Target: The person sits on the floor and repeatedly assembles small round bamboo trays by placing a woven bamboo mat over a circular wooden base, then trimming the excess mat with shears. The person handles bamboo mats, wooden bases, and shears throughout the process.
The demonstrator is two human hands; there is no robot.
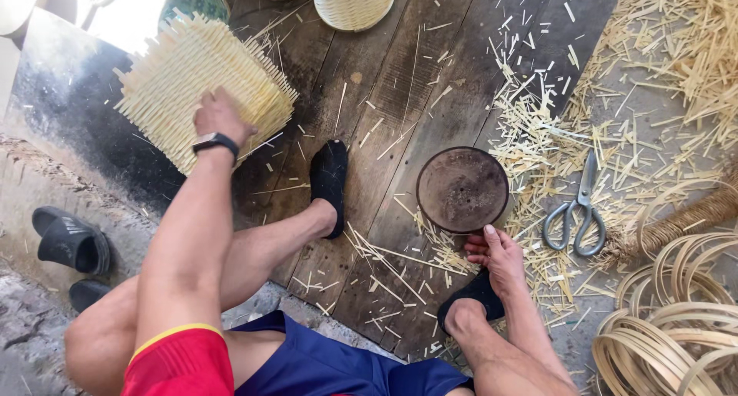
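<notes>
Our left hand (219, 115) lies flat on the woven mat (201, 84), far-left of floor boards (400, 81). Right hand (498, 254) grips round dark mold's (463, 189) near rim; scissors (578, 211) just beside.

The left hand (217, 115) lies on a stack of woven bamboo mats (201, 81), fingers spread. The right hand (496, 251) holds the near edge of a round dark disc (462, 188) on the wooden boards (400, 81). Scissors (578, 211) lie just beside, among bamboo scraps (538, 127)
</notes>
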